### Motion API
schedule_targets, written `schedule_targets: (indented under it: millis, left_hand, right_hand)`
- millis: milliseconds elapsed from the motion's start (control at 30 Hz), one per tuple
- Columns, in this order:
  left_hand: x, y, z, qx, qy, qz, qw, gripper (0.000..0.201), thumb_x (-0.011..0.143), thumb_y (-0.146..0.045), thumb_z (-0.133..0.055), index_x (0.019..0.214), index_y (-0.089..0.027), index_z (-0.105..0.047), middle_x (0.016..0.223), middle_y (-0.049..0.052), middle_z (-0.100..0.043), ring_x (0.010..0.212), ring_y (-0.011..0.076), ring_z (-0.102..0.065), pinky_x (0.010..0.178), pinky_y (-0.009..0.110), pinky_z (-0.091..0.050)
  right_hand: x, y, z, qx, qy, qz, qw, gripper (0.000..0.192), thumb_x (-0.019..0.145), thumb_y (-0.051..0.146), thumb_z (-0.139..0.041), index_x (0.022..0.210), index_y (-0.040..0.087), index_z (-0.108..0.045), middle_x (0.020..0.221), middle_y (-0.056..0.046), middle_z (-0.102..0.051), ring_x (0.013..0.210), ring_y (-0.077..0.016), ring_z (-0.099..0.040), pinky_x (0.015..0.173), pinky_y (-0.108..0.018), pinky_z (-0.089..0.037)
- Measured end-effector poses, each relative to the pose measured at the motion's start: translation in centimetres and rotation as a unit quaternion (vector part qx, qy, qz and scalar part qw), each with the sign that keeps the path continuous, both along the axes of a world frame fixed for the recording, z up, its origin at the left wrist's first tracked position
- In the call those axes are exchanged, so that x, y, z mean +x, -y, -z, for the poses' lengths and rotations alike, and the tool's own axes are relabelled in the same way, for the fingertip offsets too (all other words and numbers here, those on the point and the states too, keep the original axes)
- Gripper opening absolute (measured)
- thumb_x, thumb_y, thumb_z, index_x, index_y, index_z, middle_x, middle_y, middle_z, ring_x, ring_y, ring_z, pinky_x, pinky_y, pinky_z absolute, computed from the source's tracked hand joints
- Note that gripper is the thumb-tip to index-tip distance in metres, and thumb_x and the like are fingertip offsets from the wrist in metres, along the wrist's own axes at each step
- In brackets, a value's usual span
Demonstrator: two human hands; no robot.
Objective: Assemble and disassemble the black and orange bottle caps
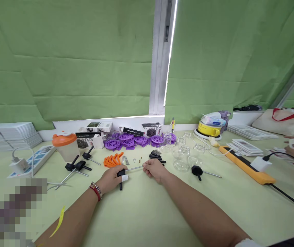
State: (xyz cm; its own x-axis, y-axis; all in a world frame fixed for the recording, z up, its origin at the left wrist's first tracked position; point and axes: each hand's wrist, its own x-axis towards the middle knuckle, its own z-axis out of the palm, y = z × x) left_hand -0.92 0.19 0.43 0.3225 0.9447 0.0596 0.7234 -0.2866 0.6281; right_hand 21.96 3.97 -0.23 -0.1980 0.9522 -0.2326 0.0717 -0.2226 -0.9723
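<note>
Left grip (112, 178) clenches the black handle (121, 174), right grip (154, 168) pinches its metal rod (134, 168); bare table (142, 212) lies nearer.

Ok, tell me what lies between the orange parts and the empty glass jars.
In the head view, between the orange parts and the glass jars lie small loose screws and a pile of black parts; nearer the camera, the right hand grips a metal rod.
</note>
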Motion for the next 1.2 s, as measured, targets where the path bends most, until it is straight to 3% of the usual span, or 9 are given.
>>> schedule_targets:
  millis: [800,1200]
  left_hand:
    - [-0.05,0.09,-0.1,-0.004,0.011,0.004,1.0,0.034,0.077,-0.046,-0.055,0.099,-0.021,-0.061,0.08,-0.001,-0.057,0.073,0.0172,-0.051,0.068,0.026,-0.039]
    - [-0.14,-0.01,0.11,-0.001,0.031,0.008,0.999,0.037,0.077,-0.048,-0.056,0.102,-0.021,-0.061,0.082,0.0,-0.059,0.076,0.0178,-0.052,0.071,0.026,-0.041]
  right_hand:
    - [-0.4,0.12,-0.02,-0.008,0.047,-0.018,0.999,0.03,0.088,0.033,-0.051,0.064,0.016,-0.05,0.048,0.004,-0.051,0.032,-0.0036,-0.033,0.032,-0.018,-0.021]
    - [-0.45,-0.05,0.35,0.003,0.054,-0.025,0.998,0.035,0.088,0.041,-0.052,0.062,0.016,-0.049,0.047,0.003,-0.052,0.033,-0.004,-0.035,0.032,-0.018,-0.02]
